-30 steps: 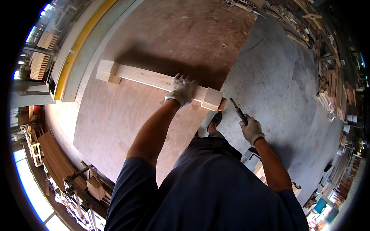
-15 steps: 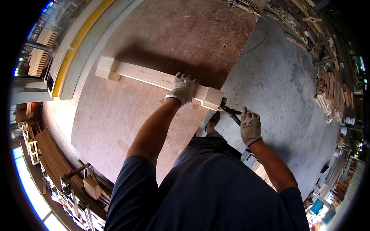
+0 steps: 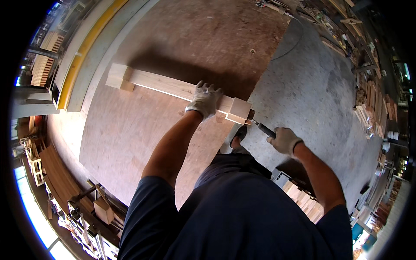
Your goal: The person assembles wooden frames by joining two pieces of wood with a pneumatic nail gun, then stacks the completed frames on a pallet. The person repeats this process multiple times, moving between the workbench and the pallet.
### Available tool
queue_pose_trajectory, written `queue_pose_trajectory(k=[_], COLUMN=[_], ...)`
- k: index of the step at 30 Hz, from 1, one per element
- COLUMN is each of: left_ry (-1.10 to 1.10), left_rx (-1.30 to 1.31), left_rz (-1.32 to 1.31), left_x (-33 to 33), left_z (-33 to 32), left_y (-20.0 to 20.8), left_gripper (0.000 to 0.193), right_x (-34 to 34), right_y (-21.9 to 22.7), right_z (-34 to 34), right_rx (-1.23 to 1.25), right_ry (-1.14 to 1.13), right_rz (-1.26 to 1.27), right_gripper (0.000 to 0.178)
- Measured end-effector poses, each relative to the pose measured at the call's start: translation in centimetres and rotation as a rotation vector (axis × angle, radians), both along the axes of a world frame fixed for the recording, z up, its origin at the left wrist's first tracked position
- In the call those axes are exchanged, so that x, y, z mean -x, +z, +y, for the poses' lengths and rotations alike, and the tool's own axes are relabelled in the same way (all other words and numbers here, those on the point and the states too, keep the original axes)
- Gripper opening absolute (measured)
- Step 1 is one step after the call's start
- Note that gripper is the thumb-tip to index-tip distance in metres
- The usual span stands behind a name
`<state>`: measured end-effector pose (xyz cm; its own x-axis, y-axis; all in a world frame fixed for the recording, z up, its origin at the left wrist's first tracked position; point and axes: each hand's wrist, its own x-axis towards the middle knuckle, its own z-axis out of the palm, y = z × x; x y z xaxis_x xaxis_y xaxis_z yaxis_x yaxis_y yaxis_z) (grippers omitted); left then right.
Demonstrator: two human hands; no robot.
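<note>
"Where is the main piece?"
"A pale wooden beam (image 3: pixel 167 86) lies aslant above a broad brown sheet (image 3: pixel 130 125), with one squared block (image 3: pixel 118 77) at its left end and another (image 3: pixel 239 109) near its right end, by the sheet's edge."

"And the hands?"
"Both gloved. The left hand (image 3: pixel 205 100) clasps the beam from above, right of its middle, fingers bent over it and slightly apart; the thumb isn't clear. The right hand (image 3: pixel 286 141) is closed around a black-handled tool (image 3: pixel 265 130), its slim metal tip at or just beside the beam's right end; contact is too small to confirm."

"How far along?"
"Both blocks are in place. Work at the right end looks under way, I'd judge, and unfinished; how much remains there, I can't tell."
</note>
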<state>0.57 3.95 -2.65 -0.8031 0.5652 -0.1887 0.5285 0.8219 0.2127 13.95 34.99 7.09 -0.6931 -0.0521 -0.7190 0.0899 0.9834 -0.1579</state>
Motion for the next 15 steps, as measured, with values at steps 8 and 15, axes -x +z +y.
queue_pose_trajectory(k=[8, 15], left_ry=[-0.003, 0.001], left_rx=[0.038, 0.018], left_rz=[0.004, 0.038], left_x=[0.1, 0.2], left_z=[-0.1, 0.1], left_y=[-0.7, -1.1], left_gripper=[0.055, 0.054], right_x=[1.2, -2.4], right_y=[-0.5, -7.1], right_z=[1.5, 3.8], right_rx=[0.152, 0.553], right_ry=[-0.088, -0.348], right_rz=[-0.129, -0.051], right_gripper=[0.047, 0.029])
